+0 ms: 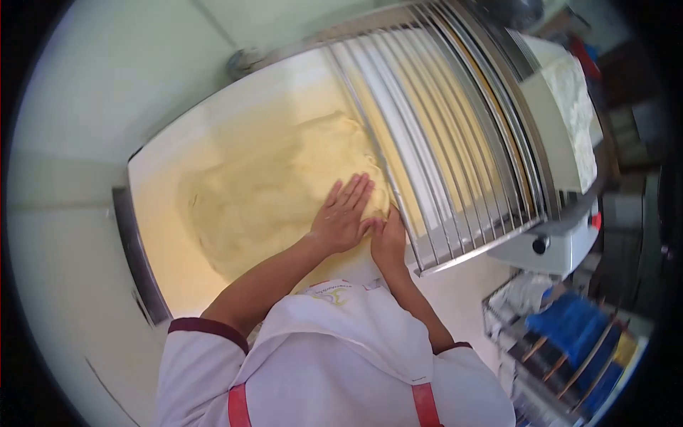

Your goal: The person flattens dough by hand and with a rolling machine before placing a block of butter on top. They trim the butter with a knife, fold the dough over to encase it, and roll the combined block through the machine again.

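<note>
A wide, flat sheet of pale yellow dough (263, 185) lies on a yellow-dusted work surface, with a lumpy, folded part at its right end. My left hand (345, 217) rests palm down on that end, fingers stretched out. Just to its right, my right hand (389, 238) is at the dough's lower right edge beside the metal grille. Its fingers are pressed together around the edge, partly hidden, and its thumb is close to my left thumb.
A metal bar grille (455, 142) slopes over the right part of the surface. Beyond it stands a white machine housing (562, 242) with a black knob. A rack with blue material (569, 327) is at the lower right. A pale wall (71, 178) runs along the left.
</note>
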The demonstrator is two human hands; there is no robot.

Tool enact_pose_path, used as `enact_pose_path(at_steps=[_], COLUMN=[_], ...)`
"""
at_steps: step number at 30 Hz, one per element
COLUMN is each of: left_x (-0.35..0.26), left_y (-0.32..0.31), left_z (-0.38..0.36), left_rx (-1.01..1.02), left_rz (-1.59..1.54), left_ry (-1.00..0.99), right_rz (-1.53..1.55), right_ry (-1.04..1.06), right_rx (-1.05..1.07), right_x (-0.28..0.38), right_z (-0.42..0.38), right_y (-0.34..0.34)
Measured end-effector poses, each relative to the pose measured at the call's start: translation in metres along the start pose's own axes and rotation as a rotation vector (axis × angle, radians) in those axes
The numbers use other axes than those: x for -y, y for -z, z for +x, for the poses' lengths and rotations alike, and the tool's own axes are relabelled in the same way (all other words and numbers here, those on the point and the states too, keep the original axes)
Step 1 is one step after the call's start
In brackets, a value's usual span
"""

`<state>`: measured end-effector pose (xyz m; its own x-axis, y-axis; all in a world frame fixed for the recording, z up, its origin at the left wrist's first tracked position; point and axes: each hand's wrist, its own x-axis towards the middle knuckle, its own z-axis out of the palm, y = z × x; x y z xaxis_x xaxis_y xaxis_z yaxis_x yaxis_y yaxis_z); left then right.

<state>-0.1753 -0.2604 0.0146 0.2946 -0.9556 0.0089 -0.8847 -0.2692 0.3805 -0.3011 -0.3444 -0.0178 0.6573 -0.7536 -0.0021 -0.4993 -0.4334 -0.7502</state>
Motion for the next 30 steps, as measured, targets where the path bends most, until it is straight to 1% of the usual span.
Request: enact_pose_path(at_steps=[2,3,6,7,10,12,13,14,16,17,20,21,23,26,27,28,30], left_x=[0.005,0.009,0.006,0.009,0.005,0.005,0.005,0.006,0.012,0.018,0.037,0.037,0.037,0.045,0.042,0.036,0.048], left_y=[0.001,0.003,0.018,0.015,0.003,0.0,0.001,0.003,0.012,0.018,0.021,0.015,0.016,0.017,0.013,0.009,0.024], left_z=[-0.005,-0.012,-0.059,-0.075,-0.085,-0.078,-0.079,-0.083,-0.094,-0.099,-0.135,-0.14,-0.136,-0.128,-0.134,-0.144,-0.154], left_rx=[-0.021,-0.012,-0.126,-0.087,-0.04,-0.103,-0.111,-0.124,-0.107,-0.103,-0.233,-0.184,-0.201,-0.205,-0.191,-0.192,-0.24], left_rz=[-0.037,-0.162,-0.061,-0.016,0.094,0.084,0.058,0.038,-0.102,-0.17,-0.05,0.036,0.062,0.082,0.075,-0.005,-0.113], left_ry=[-0.033,-0.018,0.311,0.39,0.453,0.458,0.458,0.453,0.442,0.431,0.619,0.618,0.641,0.647,0.649,0.625,0.551], right_rz=[-0.081,-0.057,-0.075,-0.227,-0.492,-0.588,-0.633,-0.646,-0.67,-0.661,-0.642,-0.636,-0.613,-0.621,-0.621,-0.626,-0.659], right_ry=[0.204,0.16,0.678,0.564,0.694,0.635,0.593,0.589,0.607,0.537,0.609,0.709,0.906,0.789,0.782,0.772,0.756], right_rx=[-0.03,0.14,0.238,0.341,0.386,0.379,0.383,0.383,0.351,0.436,0.388,0.43,0.496,0.477,0.488,0.501,0.483], right_x=[0.022,0.031,0.037,0.047,0.053,0.063,0.063,0.059,0.058,0.059,0.085,0.093,0.117,0.123,0.122,0.119,0.133], right_z=[-0.014,-0.02,0.01,0.029,0.076,0.089,0.083,0.078,0.084,0.089,0.083,0.079,0.083,0.09,0.088,0.087,0.086], right_y=[0.021,0.034,0.036,0.027,-0.004,-0.016,-0.02,-0.023,-0.026,-0.026,-0.03,-0.041,-0.076,-0.111,-0.115,-0.114,-0.112])
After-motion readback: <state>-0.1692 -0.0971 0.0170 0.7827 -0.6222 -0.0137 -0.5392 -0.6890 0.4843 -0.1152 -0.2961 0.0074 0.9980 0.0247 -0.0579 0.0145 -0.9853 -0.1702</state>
